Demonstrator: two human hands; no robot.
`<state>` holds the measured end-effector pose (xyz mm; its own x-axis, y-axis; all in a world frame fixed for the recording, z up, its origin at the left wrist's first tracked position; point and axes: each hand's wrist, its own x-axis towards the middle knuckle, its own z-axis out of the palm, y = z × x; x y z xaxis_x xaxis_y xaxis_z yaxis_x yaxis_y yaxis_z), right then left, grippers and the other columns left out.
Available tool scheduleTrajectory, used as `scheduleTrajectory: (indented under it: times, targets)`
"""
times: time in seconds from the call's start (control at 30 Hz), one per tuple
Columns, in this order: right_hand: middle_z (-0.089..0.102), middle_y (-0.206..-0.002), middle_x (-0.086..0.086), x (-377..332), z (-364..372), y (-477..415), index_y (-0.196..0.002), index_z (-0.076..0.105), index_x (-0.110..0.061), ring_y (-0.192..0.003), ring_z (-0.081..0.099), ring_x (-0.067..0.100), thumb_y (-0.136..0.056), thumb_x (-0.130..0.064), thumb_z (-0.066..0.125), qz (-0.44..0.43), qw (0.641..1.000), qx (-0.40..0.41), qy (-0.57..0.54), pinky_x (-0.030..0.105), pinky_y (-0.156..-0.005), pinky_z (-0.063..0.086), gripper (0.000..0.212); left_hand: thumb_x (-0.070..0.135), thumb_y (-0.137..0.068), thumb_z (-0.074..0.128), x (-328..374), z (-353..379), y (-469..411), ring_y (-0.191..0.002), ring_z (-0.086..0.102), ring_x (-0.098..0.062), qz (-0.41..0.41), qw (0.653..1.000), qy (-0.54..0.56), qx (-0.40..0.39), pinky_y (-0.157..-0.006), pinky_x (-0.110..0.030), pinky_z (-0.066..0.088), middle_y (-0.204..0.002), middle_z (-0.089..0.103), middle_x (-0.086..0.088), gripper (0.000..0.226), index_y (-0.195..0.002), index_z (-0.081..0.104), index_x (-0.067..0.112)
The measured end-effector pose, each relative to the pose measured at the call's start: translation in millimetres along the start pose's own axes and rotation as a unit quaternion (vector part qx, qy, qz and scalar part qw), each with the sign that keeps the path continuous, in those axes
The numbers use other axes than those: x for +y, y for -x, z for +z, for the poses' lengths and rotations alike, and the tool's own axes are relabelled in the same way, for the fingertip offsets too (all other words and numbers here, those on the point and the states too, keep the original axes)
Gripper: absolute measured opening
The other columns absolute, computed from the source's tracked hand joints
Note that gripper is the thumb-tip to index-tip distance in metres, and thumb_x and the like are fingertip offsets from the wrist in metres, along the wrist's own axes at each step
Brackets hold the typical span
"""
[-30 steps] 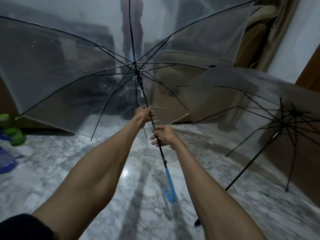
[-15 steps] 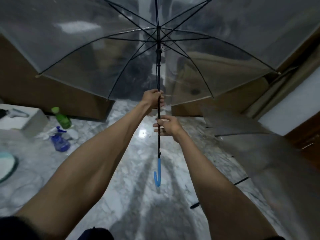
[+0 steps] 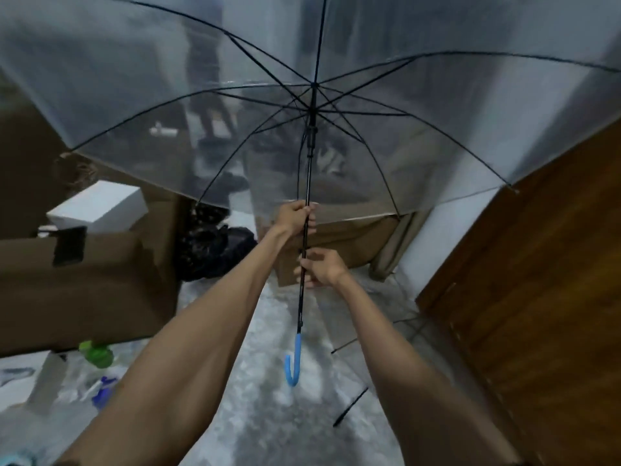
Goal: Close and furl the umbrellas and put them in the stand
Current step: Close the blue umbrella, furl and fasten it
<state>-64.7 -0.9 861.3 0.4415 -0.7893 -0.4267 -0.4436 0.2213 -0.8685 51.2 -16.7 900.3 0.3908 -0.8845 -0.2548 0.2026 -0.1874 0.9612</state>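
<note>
Clasping one umbrella [image 3: 420,136] by its thin black shaft [image 3: 308,176]: left hand [image 3: 295,218] above right hand [image 3: 324,269]. Clear plastic canopy [image 3: 168,105] spread on black ribs [image 3: 366,113]; one blue hooked handle [image 3: 294,361].

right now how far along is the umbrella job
Nothing looks done yet. In hand: the clear umbrella is fully open, with the left grip higher on its shaft and the right grip lower, above the blue handle. To do: collapse it, furl it, stow it; no stand is in view.
</note>
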Motion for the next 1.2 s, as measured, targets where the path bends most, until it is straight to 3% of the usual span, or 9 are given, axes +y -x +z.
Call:
scheduleTrajectory:
  times: [0.2,0.4,0.5,0.57,0.77,0.93,1.07,1.13,1.2]
  targets:
    - [0.063,-0.071,0.01,-12.8,-77.5,91.6,-0.1,0.056,-0.008,-0.043,0.056,0.013,-0.098,-0.004,0.053,-0.012,0.997,0.068,-0.043,0.022,-0.044,0.046,0.005,0.007,-0.103,0.037,41.7,89.7,52.1,-0.055,0.048,-0.014,0.036,0.992,-0.035,-0.114,-0.043,-0.022,0.051,-0.068,0.045,-0.005,0.029,-0.078,0.05,0.014]
    - [0.071,-0.096,0.016,46.2,-159.4,203.2,-0.113,0.062,-0.011,-0.074,0.063,0.025,-0.095,-0.01,0.06,0.016,0.977,0.211,-0.038,0.036,-0.071,0.056,0.018,0.005,-0.104,0.032,26.7,208.5,147.7,-0.045,0.05,-0.012,0.009,0.971,-0.03,-0.238,-0.043,-0.022,0.047,-0.067,0.043,-0.006,0.032,-0.076,0.047,0.013]
    - [0.07,-0.099,0.015,84.5,-190.7,268.2,-0.101,0.066,-0.013,-0.08,0.065,0.023,-0.095,-0.013,0.06,0.041,0.965,0.258,-0.025,0.035,-0.073,0.056,0.008,0.008,-0.103,0.036,8.9,262.6,202.7,-0.059,0.056,-0.014,0.016,0.954,-0.061,-0.293,-0.058,-0.029,0.055,-0.071,0.052,-0.006,0.024,-0.086,0.052,0.011]
    - [0.068,-0.095,0.013,105.8,-205.4,309.6,-0.093,0.064,-0.014,-0.075,0.064,0.021,-0.096,-0.013,0.059,0.057,0.957,0.282,-0.045,0.033,-0.067,0.055,0.006,0.007,-0.103,0.036,0.6,290.9,244.3,-0.062,0.054,-0.016,0.019,0.942,-0.071,-0.327,-0.052,-0.026,0.054,-0.071,0.052,-0.006,0.024,-0.084,0.051,0.011]
    - [0.069,-0.083,0.007,168.5,-231.8,437.8,-0.091,0.064,-0.014,-0.065,0.065,0.018,-0.098,-0.01,0.054,0.124,0.902,0.396,-0.12,0.031,-0.066,0.057,0.012,0.007,-0.103,0.038,-40.2,378.1,351.0,-0.064,0.056,-0.017,0.016,0.868,-0.117,-0.482,-0.061,-0.032,0.056,-0.074,0.053,-0.007,0.015,-0.098,0.051,0.004]
    - [0.072,-0.096,0.005,201.0,-235.2,527.7,-0.108,0.066,-0.015,-0.084,0.07,0.021,-0.096,-0.007,0.057,0.193,0.85,0.469,-0.146,0.035,-0.073,0.06,0.017,0.006,-0.102,0.038,-68.4,428.8,427.3,-0.058,0.055,-0.018,0.034,0.789,-0.158,-0.592,-0.056,-0.032,0.054,-0.068,0.052,-0.008,0.026,-0.079,0.049,0.012]
    - [0.067,-0.103,0.013,226.2,-237.3,599.7,-0.12,0.06,-0.013,-0.087,0.066,0.027,-0.095,-0.002,0.049,0.197,0.735,0.629,-0.159,0.034,-0.068,0.054,0.03,0.006,-0.102,0.04,-91.1,445.9,477.9,-0.056,0.056,-0.015,0.05,0.709,-0.208,-0.672,-0.055,-0.03,0.05,-0.068,0.053,-0.007,0.023,-0.082,0.05,0.01]
    - [0.064,-0.091,0.005,231.9,-238.2,631.0,-0.117,0.062,-0.012,-0.069,0.059,0.018,-0.097,-0.017,0.054,0.197,0.651,0.708,-0.191,0.029,-0.056,0.051,0.022,0.005,-0.102,0.039,-97.1,444.6,500.7,-0.06,0.056,-0.016,0.08,0.66,-0.228,-0.712,-0.057,-0.027,0.05,-0.069,0.054,-0.006,0.02,-0.087,0.052,0.006]
    - [0.064,-0.094,-0.005,228.4,-238.4,651.4,-0.127,0.057,-0.014,-0.074,0.061,0.01,-0.093,-0.041,0.061,0.16,0.58,0.762,-0.237,0.023,-0.055,0.054,0.044,-0.001,-0.1,0.035,-104.4,443.1,519.2,-0.053,0.051,-0.017,0.089,0.616,-0.243,-0.744,-0.052,-0.028,0.045,-0.066,0.05,-0.008,0.028,-0.079,0.051,0.007]
